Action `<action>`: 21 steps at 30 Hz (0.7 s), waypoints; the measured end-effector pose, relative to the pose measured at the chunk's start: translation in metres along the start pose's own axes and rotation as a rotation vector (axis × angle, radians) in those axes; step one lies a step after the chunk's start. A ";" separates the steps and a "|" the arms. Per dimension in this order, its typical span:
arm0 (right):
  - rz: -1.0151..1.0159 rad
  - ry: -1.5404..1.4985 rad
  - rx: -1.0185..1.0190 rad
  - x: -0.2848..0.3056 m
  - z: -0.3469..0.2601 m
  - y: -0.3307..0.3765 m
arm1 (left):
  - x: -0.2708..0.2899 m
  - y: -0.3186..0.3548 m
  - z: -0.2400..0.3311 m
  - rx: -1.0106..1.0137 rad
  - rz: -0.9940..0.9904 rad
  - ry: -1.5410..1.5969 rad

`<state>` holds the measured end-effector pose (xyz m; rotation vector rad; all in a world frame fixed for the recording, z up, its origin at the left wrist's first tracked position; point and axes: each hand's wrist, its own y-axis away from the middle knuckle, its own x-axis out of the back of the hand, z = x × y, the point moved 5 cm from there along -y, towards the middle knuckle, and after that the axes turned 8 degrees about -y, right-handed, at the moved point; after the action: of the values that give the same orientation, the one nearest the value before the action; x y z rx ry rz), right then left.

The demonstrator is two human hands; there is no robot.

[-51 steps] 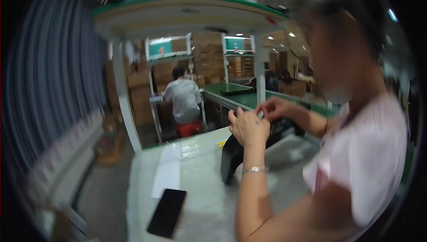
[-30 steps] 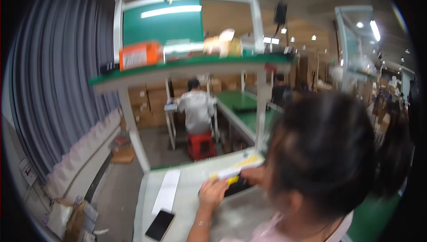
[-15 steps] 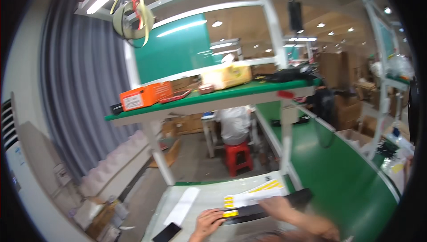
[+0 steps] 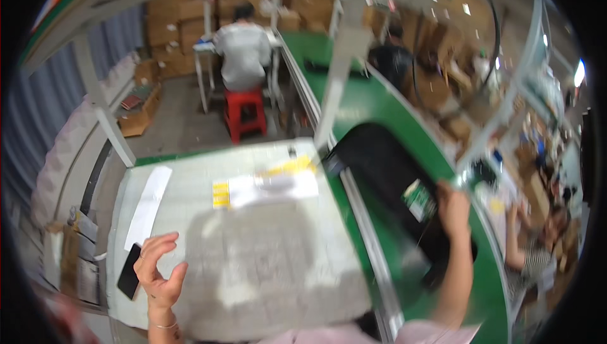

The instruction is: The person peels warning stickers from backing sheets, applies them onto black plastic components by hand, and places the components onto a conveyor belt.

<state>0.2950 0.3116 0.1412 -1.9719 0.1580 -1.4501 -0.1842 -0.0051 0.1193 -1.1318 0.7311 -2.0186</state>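
Note:
My right hand [image 4: 453, 207] reaches out to the right and grips the near edge of a large flat black device [image 4: 379, 167] lying on the green conveyor belt [image 4: 373, 101]. A small green label [image 4: 418, 199] sits on the device just beside my fingers. My left hand [image 4: 158, 270] hovers over the lower left of the white worktable [image 4: 265, 262], fingers apart and curled, holding nothing. A black phone [image 4: 129, 272] lies just left of that hand. White sheets with yellow marks [image 4: 269, 186] lie farther up the table.
A long white paper strip [image 4: 149, 205] lies along the table's left side. A white frame post [image 4: 338, 72] rises at the table's far right corner. A person sits on a red stool [image 4: 245, 111] at a far bench. Another person's arm [image 4: 520, 246] shows at the right.
The view swung down from the shelves to the table. Both hands were at the sheets and black device; now the device lies on the belt under my right hand, and my left is free.

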 end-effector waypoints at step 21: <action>0.108 -0.237 -0.167 0.043 0.110 0.048 | 0.042 -0.115 0.073 -0.520 0.018 0.601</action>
<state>0.4218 0.3036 0.1312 -2.2167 0.2833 -1.1561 -0.1704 0.0207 0.2590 -0.7553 1.6318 -2.2348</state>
